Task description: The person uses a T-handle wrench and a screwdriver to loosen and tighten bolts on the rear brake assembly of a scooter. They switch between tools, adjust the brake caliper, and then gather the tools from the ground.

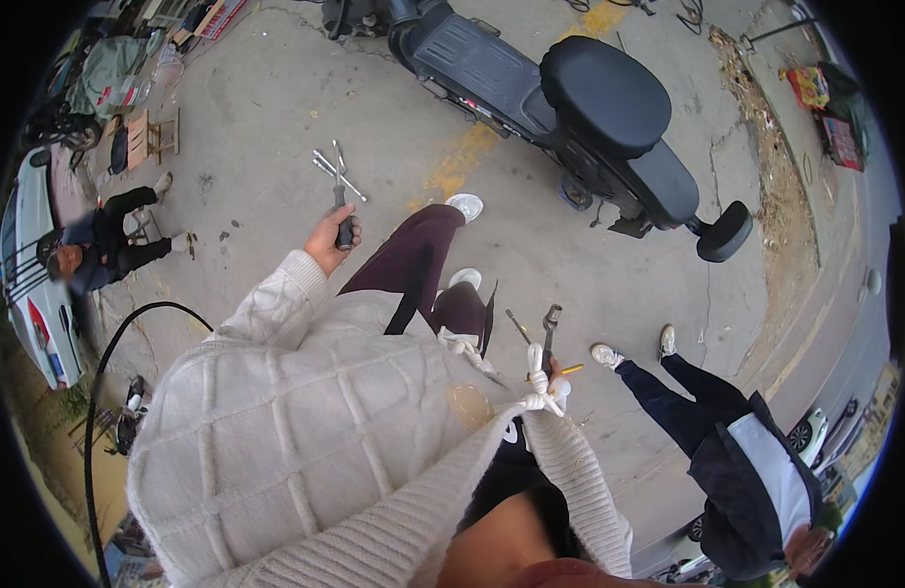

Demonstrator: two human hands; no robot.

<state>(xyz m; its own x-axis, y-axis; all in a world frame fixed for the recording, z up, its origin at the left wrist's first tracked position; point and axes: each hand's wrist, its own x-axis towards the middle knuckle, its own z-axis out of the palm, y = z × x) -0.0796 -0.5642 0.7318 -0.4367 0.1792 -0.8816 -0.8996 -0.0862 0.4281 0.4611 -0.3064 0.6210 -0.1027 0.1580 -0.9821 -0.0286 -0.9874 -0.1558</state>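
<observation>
My left hand (325, 241) is closed around the dark handle of a screwdriver (345, 230), its shaft pointing away from me. Just past the tip, partly overlapped by it, are silvery metal tools (327, 165) that look like a Y-shaped socket wrench on the ground. Low in front of my body, my right hand (556, 368) is mostly hidden by my cardigan's white tie. A metal wrench (552, 318) sticks up from it, along with a thin tool (516, 325) and a yellow rod or handle (571, 369). How its fingers wrap them cannot be seen.
A dark electric scooter (502, 78) with a black seat stands ahead on concrete. On the right a person (756, 451) stands close by; at left another person (109, 240) sits near a white car (31, 206). A wooden stool (144, 140) and piled goods are far left.
</observation>
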